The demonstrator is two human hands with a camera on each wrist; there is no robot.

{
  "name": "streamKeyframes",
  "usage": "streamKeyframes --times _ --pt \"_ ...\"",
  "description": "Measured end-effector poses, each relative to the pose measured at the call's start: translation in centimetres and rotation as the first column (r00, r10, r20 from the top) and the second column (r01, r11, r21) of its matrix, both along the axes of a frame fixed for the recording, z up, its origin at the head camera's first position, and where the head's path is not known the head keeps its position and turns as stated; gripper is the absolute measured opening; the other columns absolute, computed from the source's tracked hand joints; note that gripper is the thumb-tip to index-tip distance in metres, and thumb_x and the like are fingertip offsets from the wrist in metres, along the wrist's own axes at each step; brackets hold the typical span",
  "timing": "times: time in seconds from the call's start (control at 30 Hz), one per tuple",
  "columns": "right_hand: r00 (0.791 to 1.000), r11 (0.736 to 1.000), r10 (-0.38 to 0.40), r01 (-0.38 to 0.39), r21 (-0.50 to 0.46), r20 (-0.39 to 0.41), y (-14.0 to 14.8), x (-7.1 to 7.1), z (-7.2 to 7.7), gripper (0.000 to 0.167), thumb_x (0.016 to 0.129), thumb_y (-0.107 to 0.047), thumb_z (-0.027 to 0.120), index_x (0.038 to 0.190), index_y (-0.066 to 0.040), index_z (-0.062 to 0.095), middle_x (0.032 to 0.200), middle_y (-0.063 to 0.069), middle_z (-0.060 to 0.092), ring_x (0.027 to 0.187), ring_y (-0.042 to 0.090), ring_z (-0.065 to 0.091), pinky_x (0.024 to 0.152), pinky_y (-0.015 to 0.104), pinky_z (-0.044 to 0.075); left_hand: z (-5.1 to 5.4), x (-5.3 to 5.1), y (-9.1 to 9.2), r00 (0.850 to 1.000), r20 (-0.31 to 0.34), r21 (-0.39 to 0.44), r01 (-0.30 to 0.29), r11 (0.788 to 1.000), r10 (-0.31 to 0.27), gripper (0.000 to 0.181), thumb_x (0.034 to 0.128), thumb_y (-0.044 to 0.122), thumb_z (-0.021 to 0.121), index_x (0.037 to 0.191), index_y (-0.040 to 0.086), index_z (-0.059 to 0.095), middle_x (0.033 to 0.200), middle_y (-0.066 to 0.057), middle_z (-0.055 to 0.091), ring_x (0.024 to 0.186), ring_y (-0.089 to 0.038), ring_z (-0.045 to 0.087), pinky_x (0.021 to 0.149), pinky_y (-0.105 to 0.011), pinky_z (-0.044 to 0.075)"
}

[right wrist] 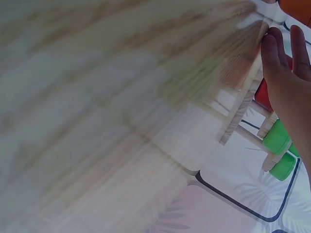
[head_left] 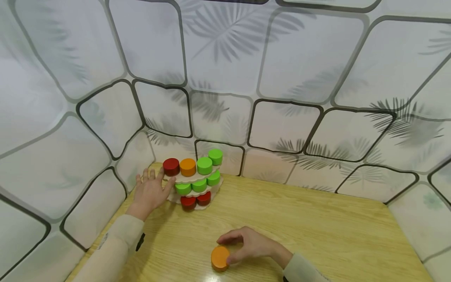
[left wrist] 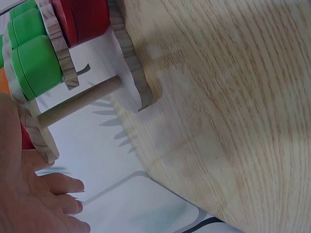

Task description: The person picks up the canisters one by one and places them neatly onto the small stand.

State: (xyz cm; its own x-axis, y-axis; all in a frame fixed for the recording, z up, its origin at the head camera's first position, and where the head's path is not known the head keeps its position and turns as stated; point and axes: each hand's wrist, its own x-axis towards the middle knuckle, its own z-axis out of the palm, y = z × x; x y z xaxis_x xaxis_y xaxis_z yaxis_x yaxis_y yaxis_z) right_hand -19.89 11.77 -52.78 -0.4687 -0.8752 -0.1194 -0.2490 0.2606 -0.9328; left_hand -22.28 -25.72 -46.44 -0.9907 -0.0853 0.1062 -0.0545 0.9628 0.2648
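A wooden tiered stand with scalloped shelves (head_left: 185, 179) stands at the back left, bearing red blocks (head_left: 188, 202), green blocks (head_left: 199, 185) and an orange block (head_left: 188, 167). My left hand (head_left: 149, 194) rests at the left end of its top shelf, thumb in front and the other fingers spread straight. The left wrist view shows a dowel (left wrist: 80, 101) between the shelves. Near the front, a loose orange round block (head_left: 220, 258) sits on the table. My right hand (head_left: 250, 246) is beside it, fingers and thumb apart, the thumb tip at its right edge; firm contact cannot be told.
The wood-grain table (head_left: 282, 219) meets patterned walls (head_left: 296, 78) at the back, left and right. The stand is close to the left back corner. Table surface extends to the right of the stand.
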Motion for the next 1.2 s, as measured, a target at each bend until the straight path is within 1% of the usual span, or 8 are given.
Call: streamKeyframes --times 0.2,0.37,0.47,0.7,0.9,1.07,1.2 --pt "1.000 1.000 0.008 -0.008 0.010 -0.028 0.08 0.11 -0.35 0.049 0.093 -0.019 0.082 0.139 -0.011 0.069 0.141 0.004 0.070 0.130 0.002 0.062 0.112 0.019 0.044 -0.09 -0.11 0.06 1.000 -0.005 -0.010 0.008 1.000 -0.008 0.084 0.1108 0.062 0.024 0.164 -0.003 0.030 0.161 -0.045 0.026 0.154 -0.064 0.013 0.123 -0.078 0.009" --pt "0.998 0.999 0.005 -0.002 0.046 -0.056 0.16 0.11 -0.36 0.051 0.090 -0.023 0.084 0.139 -0.019 0.071 0.140 -0.007 0.070 0.129 0.002 0.060 0.113 0.020 0.042 0.05 -0.17 0.13 1.000 -0.010 -0.021 0.007 1.000 -0.007 0.083 0.1111 0.062 0.024 0.164 -0.002 0.030 0.161 -0.045 0.026 0.154 -0.064 0.014 0.123 -0.078 0.010" --pt "0.997 0.998 0.007 -0.002 0.066 -0.081 0.19 0.11 -0.40 0.052 0.089 -0.026 0.085 0.139 -0.022 0.071 0.139 -0.011 0.069 0.128 0.001 0.059 0.113 0.021 0.042 0.14 -0.20 0.13 1.000 -0.013 -0.021 0.009 1.000 -0.009 0.082 0.1114 0.060 0.025 0.163 -0.003 0.031 0.161 -0.045 0.027 0.154 -0.065 0.015 0.123 -0.078 0.011" --pt "0.995 0.996 0.004 0.005 0.084 -0.104 0.04 0.23 -0.33 0.053 0.088 -0.028 0.085 0.139 -0.022 0.071 0.138 -0.011 0.069 0.128 0.001 0.059 0.113 0.022 0.042 0.06 -0.24 -0.10 1.000 -0.012 -0.005 0.006 1.000 -0.006 0.084 0.1111 0.061 0.025 0.163 -0.005 0.031 0.160 -0.045 0.028 0.153 -0.065 0.016 0.122 -0.079 0.009" --pt "0.994 0.997 -0.015 0.023 0.075 -0.109 -0.15 0.41 -0.16 0.053 0.089 -0.028 0.084 0.139 -0.020 0.070 0.139 -0.008 0.070 0.125 0.001 0.061 0.112 0.022 0.043 0.00 -0.20 -0.17 1.000 -0.015 -0.007 0.005 1.000 -0.005 0.084 0.1109 0.061 0.026 0.163 -0.005 0.031 0.160 -0.045 0.029 0.154 -0.065 0.015 0.122 -0.079 0.009" --pt "0.994 0.997 -0.054 0.058 0.045 -0.094 -0.52 0.33 -0.14 0.051 0.089 -0.025 0.085 0.137 -0.020 0.070 0.135 -0.006 0.072 0.118 0.000 0.065 0.107 0.023 0.050 -0.06 -0.18 -0.18 1.000 -0.017 -0.016 0.005 1.000 -0.005 0.083 0.1111 0.061 0.026 0.162 -0.004 0.032 0.160 -0.045 0.031 0.153 -0.065 0.017 0.122 -0.079 0.011" --pt "0.995 0.997 -0.080 0.080 0.003 -0.055 -0.76 0.09 -0.13 0.051 0.089 -0.021 0.084 0.138 -0.014 0.070 0.131 0.000 0.074 0.112 0.004 0.068 0.100 0.025 0.056 -0.16 -0.16 -0.19 1.000 -0.021 -0.022 0.007 1.000 -0.008 0.083 0.1113 0.060 0.026 0.162 -0.005 0.033 0.159 -0.045 0.032 0.153 -0.065 0.019 0.122 -0.080 0.012"
